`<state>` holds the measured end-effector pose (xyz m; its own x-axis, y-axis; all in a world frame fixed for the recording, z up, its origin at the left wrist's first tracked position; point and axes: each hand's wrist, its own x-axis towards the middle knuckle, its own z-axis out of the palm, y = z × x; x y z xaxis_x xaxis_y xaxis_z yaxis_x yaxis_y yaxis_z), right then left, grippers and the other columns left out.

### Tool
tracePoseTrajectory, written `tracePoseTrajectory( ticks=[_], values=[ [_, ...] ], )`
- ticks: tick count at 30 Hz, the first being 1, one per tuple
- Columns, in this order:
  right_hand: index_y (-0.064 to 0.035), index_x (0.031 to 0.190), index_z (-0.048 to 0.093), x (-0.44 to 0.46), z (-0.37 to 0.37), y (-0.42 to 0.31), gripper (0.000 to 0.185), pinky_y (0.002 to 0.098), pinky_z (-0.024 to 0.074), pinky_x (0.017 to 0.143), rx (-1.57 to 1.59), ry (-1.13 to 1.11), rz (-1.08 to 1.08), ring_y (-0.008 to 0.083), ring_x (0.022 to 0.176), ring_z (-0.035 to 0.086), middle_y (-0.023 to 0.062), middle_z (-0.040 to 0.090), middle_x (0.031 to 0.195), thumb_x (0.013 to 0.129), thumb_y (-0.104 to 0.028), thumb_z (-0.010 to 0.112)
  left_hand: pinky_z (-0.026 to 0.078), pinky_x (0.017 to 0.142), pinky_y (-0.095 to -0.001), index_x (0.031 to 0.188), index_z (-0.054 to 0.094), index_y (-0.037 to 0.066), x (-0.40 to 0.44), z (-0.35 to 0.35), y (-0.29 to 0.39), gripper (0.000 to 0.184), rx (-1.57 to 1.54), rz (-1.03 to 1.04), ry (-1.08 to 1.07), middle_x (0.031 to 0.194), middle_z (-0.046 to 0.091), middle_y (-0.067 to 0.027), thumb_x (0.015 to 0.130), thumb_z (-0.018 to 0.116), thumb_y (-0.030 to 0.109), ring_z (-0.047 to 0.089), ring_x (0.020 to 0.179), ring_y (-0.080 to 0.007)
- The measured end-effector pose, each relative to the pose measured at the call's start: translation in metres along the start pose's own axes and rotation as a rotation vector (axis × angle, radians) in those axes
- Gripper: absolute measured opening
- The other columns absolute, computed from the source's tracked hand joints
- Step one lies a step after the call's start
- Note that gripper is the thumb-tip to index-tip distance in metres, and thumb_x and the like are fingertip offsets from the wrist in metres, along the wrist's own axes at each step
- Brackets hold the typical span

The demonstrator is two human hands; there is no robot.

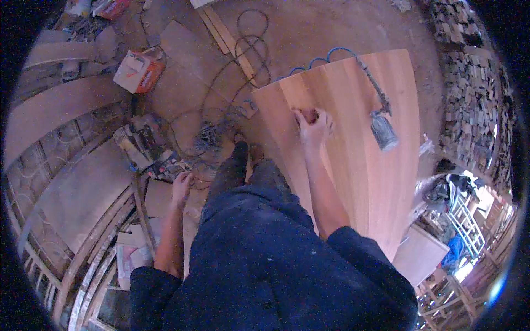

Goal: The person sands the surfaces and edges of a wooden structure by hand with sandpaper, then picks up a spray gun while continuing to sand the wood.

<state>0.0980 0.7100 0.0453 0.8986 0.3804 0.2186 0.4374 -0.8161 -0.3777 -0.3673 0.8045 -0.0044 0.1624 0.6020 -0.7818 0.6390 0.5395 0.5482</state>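
The right hand (314,128) curls its fingers round a small reddish-brown piece (312,115), pressed on the broad, pale-brown striped wooden panel (359,171) beneath it. The piece is probably light; whether stiff or soft, I cannot tell; its sides, between thumb and fingers, suit a grip. The panel looks stiff, likely heavy and smooth, best taken by opposite edges. Right of that hand lies a grey spray gun with a cloudy cup (383,134). The left hand (181,186) hangs loosely bent; I cannot tell whether it holds anything.
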Motion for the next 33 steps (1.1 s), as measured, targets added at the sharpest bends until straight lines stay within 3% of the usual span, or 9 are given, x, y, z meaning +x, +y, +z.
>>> tracePoseTrajectory(
  ticks=[2, 5, 10, 12, 15, 18, 23, 30, 33],
  values=[
    [-0.0094, 0.101, 0.068, 0.031, 0.026, -0.03, 0.056, 0.0481, 0.0358, 0.101, 0.076, -0.133, 0.053, 0.0302, 0.111, 0.054, 0.0072, 0.065, 0.107, 0.068, -0.05, 0.089, 0.051, 0.087, -0.0314, 0.116, 0.067, 0.0, 0.0, -0.001, -0.009, 0.03, 0.023, -0.069, -0.03, 0.105, 0.07, -0.0073, 0.098, 0.067, 0.024, 0.065, 0.096, -0.0174],
    [-0.0103, 0.106, 0.067, 0.038, 0.023, -0.064, 0.06, 0.0483, 0.0338, 0.102, 0.063, -0.05, 0.069, 0.0318, 0.119, 0.046, 0.0084, 0.06, 0.116, 0.067, -0.05, 0.09, 0.052, 0.083, -0.0304, 0.116, 0.067, 0.0, 0.003, -0.005, -0.008, 0.03, 0.109, 0.004, -0.132, 0.104, 0.07, -0.0065, 0.098, 0.068, 0.024, 0.065, 0.094, -0.0162],
    [-0.0141, 0.122, 0.061, -0.01, -0.001, 0.019, 0.071, 0.0504, 0.0315, 0.103, 0.323, -0.057, 0.039, 0.0333, 0.126, 0.037, 0.0131, 0.054, 0.123, 0.066, -0.047, 0.091, 0.051, 0.074, -0.0268, 0.119, 0.066, -0.003, 0.009, 0.012, 0.007, 0.034, -0.079, -0.022, -0.05, 0.103, 0.07, -0.008, 0.098, 0.066, 0.024, 0.063, 0.09, -0.0142],
    [-0.0149, 0.13, 0.056, -0.001, -0.014, 0.001, 0.08, 0.051, 0.0296, 0.106, 0.036, -0.11, 0.055, 0.0343, 0.132, 0.033, 0.016, 0.049, 0.133, 0.065, -0.045, 0.092, 0.051, 0.074, -0.0266, 0.121, 0.065, -0.003, 0.013, 0.009, 0.007, 0.035, -0.135, -0.043, -0.038, 0.104, 0.07, -0.0087, 0.099, 0.066, 0.023, 0.063, 0.09, -0.0143],
    [-0.013, 0.135, 0.053, 0.043, 0.027, -0.052, 0.086, 0.0529, 0.0275, 0.109, 0.056, -0.125, 0.078, 0.0358, 0.137, 0.03, 0.0167, 0.044, 0.139, 0.066, -0.046, 0.092, 0.051, 0.075, -0.0278, 0.12, 0.066, -0.003, 0.021, 0.011, -0.004, 0.035, -0.075, 0.026, -0.099, 0.105, 0.071, -0.0087, 0.098, 0.066, 0.023, 0.064, 0.089, -0.0147],
    [-0.0136, 0.138, 0.052, 0.044, 0.022, -0.054, 0.089, 0.0565, 0.0241, 0.112, 0.085, -0.09, 0.004, 0.0367, 0.142, 0.026, 0.0169, 0.041, 0.144, 0.065, -0.047, 0.092, 0.051, 0.075, -0.0281, 0.116, 0.067, -0.003, 0.019, 0.005, -0.006, 0.032, 0.003, 0.033, -0.187, 0.104, 0.071, -0.0077, 0.098, 0.065, 0.022, 0.064, 0.088, -0.0145],
    [-0.0164, 0.139, 0.051, 0.003, -0.007, 0.008, 0.09, 0.0574, 0.0238, 0.113, 0.101, -0.124, 0.03, 0.0379, 0.141, 0.029, 0.0174, 0.039, 0.148, 0.065, -0.048, 0.091, 0.052, 0.081, -0.028, 0.116, 0.068, -0.003, 0.013, 0.008, 0.017, 0.029, 0.105, 0.094, -0.037, 0.106, 0.071, -0.0092, 0.097, 0.066, 0.019, 0.066, 0.094, -0.0155],
    [-0.0146, 0.141, 0.049, 0.047, 0.03, -0.055, 0.093, 0.0586, 0.0209, 0.115, 0.125, -0.091, -0.075, 0.0388, 0.143, 0.026, 0.0176, 0.039, 0.15, 0.066, -0.05, 0.091, 0.052, 0.084, -0.0287, 0.118, 0.068, -0.002, 0.017, 0.001, -0.026, 0.032, 0.03, -0.057, -0.101, 0.106, 0.071, -0.0095, 0.098, 0.065, 0.021, 0.066, 0.099, -0.0164],
    [-0.0172, 0.141, 0.049, 0.011, 0.002, 0.0, 0.089, 0.0589, 0.019, 0.116, 0.26, -0.072, -0.087, 0.0389, 0.144, 0.025, 0.0175, 0.038, 0.152, 0.068, -0.048, 0.091, 0.051, 0.086, -0.0301, 0.122, 0.066, -0.004, 0.032, 0.007, -0.058, 0.036, -0.053, -0.02, -0.049, 0.109, 0.072, -0.0105, 0.098, 0.065, 0.023, 0.067, 0.1, -0.0176]
  ],
)
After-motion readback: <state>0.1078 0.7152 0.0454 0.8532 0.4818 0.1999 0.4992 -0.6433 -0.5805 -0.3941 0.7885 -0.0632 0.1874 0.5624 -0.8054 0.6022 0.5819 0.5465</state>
